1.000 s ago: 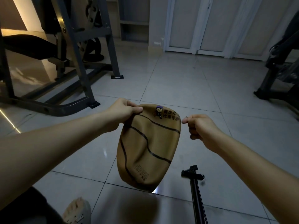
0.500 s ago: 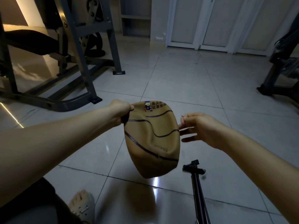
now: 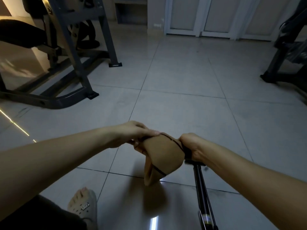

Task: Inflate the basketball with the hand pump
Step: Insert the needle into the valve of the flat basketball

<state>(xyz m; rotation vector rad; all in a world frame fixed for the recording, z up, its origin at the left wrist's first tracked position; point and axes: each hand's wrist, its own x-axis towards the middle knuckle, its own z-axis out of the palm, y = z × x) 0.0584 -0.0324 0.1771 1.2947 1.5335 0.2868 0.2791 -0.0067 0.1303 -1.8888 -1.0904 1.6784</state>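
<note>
The flat, tan basketball [image 3: 163, 155] with black seams hangs folded above the tiled floor, held between both hands. My left hand [image 3: 136, 136] grips its upper left edge. My right hand [image 3: 191, 146] is closed on its upper right edge. The black hand pump [image 3: 201, 193] stands upright on the floor just below my right hand, its T-handle partly hidden behind the ball and my wrist.
A dark weight-bench frame [image 3: 71, 67] fills the left side. Another black machine base [image 3: 279, 70] stands at the far right. White doors [image 3: 216, 17] line the back wall. My sandalled foot [image 3: 83, 205] rests at the bottom left.
My right hand has closed on the ball's right edge. The ball has turned and folded, its printed face no longer showing. Both hands now sit lower in view.
</note>
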